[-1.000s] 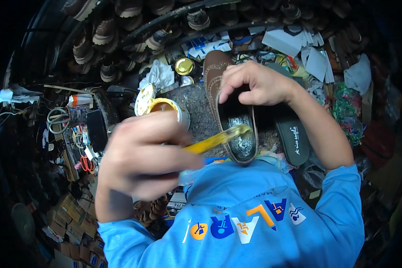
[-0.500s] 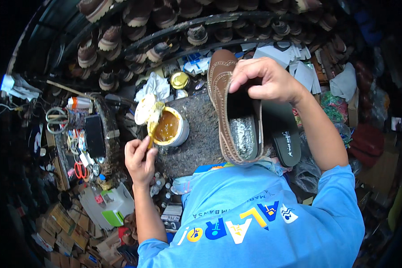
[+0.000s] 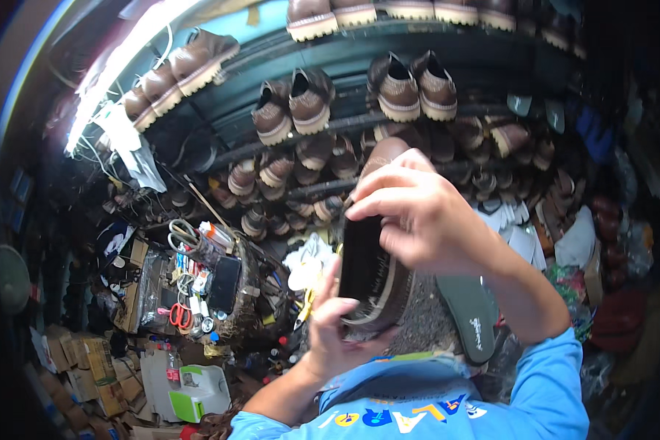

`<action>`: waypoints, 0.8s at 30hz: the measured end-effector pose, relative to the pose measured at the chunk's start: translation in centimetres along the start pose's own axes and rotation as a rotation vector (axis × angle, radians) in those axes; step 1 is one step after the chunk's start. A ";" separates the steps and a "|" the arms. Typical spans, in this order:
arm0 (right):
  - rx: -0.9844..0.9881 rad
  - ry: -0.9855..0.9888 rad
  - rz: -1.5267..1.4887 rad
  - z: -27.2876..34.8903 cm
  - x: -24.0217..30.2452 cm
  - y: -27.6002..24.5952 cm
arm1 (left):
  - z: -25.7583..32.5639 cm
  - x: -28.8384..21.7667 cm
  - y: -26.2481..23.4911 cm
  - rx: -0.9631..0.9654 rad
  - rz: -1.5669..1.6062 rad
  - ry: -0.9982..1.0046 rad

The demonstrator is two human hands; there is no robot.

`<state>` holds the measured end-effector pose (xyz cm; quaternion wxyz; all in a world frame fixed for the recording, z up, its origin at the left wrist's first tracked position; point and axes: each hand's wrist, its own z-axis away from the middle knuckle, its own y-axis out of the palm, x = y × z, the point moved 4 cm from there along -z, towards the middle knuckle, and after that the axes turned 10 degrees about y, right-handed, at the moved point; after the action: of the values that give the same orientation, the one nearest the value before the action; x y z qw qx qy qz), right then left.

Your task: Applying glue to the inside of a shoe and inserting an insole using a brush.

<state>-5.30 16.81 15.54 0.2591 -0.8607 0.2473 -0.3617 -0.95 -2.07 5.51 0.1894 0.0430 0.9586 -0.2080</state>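
Observation:
A brown leather shoe [image 3: 367, 268] is held up in front of me, its opening facing me and its toe pointing away. My left hand [image 3: 337, 337] is closed around the heel end, with the thumb at the rim. My right hand [image 3: 422, 216] grips the upper near the front of the opening, partly hiding the toe. The shoe's inside is dark, with light lettering along one side. Just right of the shoe lies a dark green insole [image 3: 466, 315]. Beyond my left hand a yellow-smeared brush [image 3: 305, 308] is partly visible.
Shelves of brown shoes [image 3: 400, 88] run across the back. On the left, a cluttered stand holds a phone [image 3: 225, 284] and red-handled scissors [image 3: 180, 315]. Cardboard pieces [image 3: 99, 359] are piled at lower left. Plastic bags and a dark red bag [image 3: 617, 320] lie at right.
My left hand has let go of the brush and taken the shoe's heel. The shoe is lifted and tilted. My view has risen toward the shelves, and the glue tub is now hidden.

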 end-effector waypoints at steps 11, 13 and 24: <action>-0.157 0.056 0.075 15.3 4.9 -1.4 | -18.7 9.0 -11.0 -0.363 -0.275 -0.038; -0.099 0.118 0.061 16.8 4.1 -0.6 | -23.2 14.6 -14.6 -0.307 -0.434 0.147; -0.562 0.875 -0.072 30.8 -1.1 -5.8 | -33.9 25.2 -11.4 -0.316 -1.161 0.313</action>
<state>18.57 30.07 0.02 -0.1222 -0.6732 0.3902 -0.6161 -37.74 1.73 28.77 -0.0934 -0.4838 0.8613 -0.1240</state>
